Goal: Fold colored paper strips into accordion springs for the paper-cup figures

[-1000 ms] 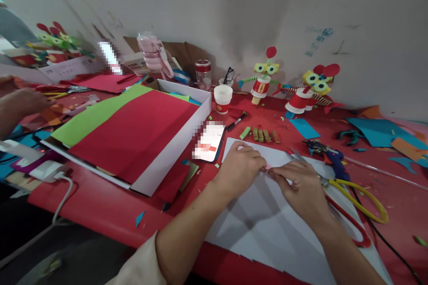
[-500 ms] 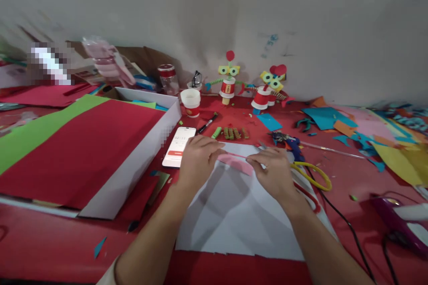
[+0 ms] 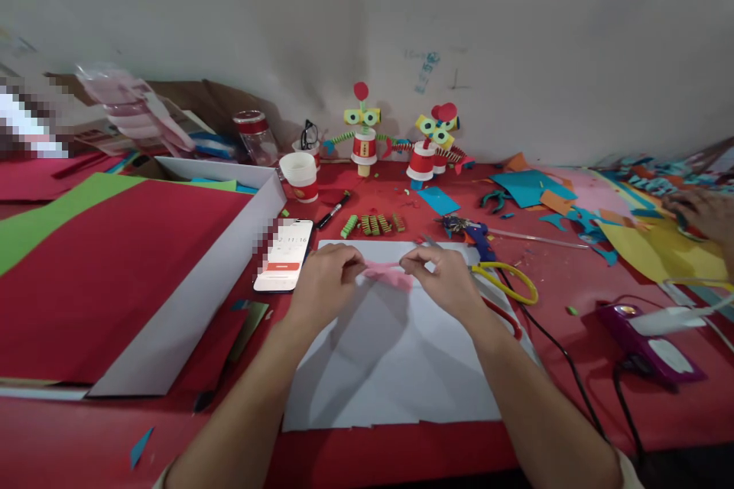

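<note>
A narrow pink paper strip (image 3: 383,265) is stretched between my two hands, over a white sheet (image 3: 390,367). My left hand (image 3: 328,281) pinches its left end, and my right hand (image 3: 444,280) pinches the right end. A wider pink patch (image 3: 395,278) shows just below the strip; whether it is part of the same paper I cannot tell. Scissors with yellow (image 3: 531,286) and red handles lie beside my right hand, partly hidden by it. Folded paper springs (image 3: 374,225), green and striped, rest beyond the sheet.
Left are a phone (image 3: 285,256), a marker (image 3: 333,209) and a white box (image 3: 212,313) topped with coloured paper. Two cup figures (image 3: 364,145) stand behind. A glue gun (image 3: 475,233), paper scraps, a purple power strip (image 3: 654,344) and another person's hand (image 3: 703,214) are right.
The view has swung to the right, so things appear shifted left. Another person's hand has come into view at the right edge. My hands still hold the pink strip.
</note>
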Motion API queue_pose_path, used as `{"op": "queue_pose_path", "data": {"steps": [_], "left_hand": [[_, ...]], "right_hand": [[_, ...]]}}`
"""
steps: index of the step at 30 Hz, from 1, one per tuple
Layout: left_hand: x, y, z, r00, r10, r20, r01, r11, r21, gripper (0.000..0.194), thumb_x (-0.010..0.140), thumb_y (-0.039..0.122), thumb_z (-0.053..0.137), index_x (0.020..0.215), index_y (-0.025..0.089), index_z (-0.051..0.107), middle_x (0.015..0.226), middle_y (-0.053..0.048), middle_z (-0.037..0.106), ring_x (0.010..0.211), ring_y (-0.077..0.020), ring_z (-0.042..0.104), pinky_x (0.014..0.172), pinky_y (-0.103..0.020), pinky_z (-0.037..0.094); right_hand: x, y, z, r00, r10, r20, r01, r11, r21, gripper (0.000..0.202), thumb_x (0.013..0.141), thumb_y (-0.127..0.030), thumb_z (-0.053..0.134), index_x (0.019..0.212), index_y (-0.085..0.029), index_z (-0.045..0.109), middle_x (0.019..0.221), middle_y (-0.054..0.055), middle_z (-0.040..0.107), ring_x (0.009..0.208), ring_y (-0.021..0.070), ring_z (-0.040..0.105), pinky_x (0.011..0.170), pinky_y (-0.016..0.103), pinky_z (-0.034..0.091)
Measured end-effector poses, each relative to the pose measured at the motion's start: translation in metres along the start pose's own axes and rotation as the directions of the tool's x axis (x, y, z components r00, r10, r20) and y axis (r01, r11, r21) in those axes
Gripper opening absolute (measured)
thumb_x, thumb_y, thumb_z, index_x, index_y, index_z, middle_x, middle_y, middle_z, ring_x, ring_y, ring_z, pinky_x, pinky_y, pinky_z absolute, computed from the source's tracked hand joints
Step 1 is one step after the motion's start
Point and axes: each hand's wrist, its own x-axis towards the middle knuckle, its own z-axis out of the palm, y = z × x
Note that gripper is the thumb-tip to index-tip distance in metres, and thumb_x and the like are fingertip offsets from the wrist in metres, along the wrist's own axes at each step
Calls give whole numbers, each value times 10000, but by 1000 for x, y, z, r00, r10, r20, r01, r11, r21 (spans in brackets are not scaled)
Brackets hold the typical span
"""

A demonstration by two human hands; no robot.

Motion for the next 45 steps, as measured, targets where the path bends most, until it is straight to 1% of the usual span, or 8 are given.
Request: {"op": "queue_pose_path", "data": {"steps": [7,10,15,25,28,33,40,45], "left_hand": [[1,-5,-10,954,-177,-243,181,983,-7,108,819,283,595,789,191,642,791,-30,668,773,-183,604,710,-304,469],[-2,3,-4,888,30,-458,78,974,214,187,816,304,625,974,221,679,1055,-85,671,1023,-252,556,926,-430,400],[-10,17,16,953,290,-88,-264,937,229,175,844,139,558,863,230,707,865,-18,721,842,-174,613,939,-394,399],[-8,14,6,995,8,104,-34,968,251,189,861,156,503,808,209,676,787,-14,698,741,-172,623,629,-282,430],[-8,10,-1,997,-70,40,55,955,292,206,878,162,464,840,209,660,811,-25,690,728,-171,629,604,-268,433],[-5,-3,-12,925,-118,-361,165,981,101,167,877,228,497,892,184,657,867,-45,706,781,-179,643,673,-268,468],[-3,-6,-7,898,-26,-440,94,986,134,176,860,282,532,859,180,675,822,-45,714,723,-173,645,640,-263,466],[-3,-5,-2,936,-87,-342,139,981,132,182,854,284,512,855,193,670,837,-39,720,716,-171,646,617,-257,463]], "right_hand": [[0,0,-1,992,49,-115,-52,998,-24,186,830,-273,544,714,-202,671,657,-1,705,619,155,621,614,257,410],[-2,1,3,969,-100,-227,61,983,-174,189,834,-231,544,697,-198,670,669,17,702,670,173,621,678,285,402],[-10,-4,18,913,-401,-76,355,872,-336,179,847,-165,554,738,-205,689,686,7,697,694,168,589,767,326,349],[-5,0,16,931,-354,-85,313,898,-308,168,862,-236,586,745,-232,706,726,-15,722,717,161,627,771,315,369],[-3,5,16,985,-166,-54,141,938,-317,119,847,-279,602,885,-233,705,794,1,730,738,173,649,718,295,420],[-2,15,22,994,91,56,-46,839,-542,254,802,-295,644,1027,-181,673,986,86,699,853,232,659,725,319,464],[-4,5,27,998,-65,-20,43,835,-548,323,890,-190,503,1206,-169,566,1155,118,618,1050,225,579,871,328,453],[-14,5,39,971,-123,205,218,808,-547,293,934,-249,433,1140,-162,623,1213,117,623,1153,247,537,984,395,401]]}}
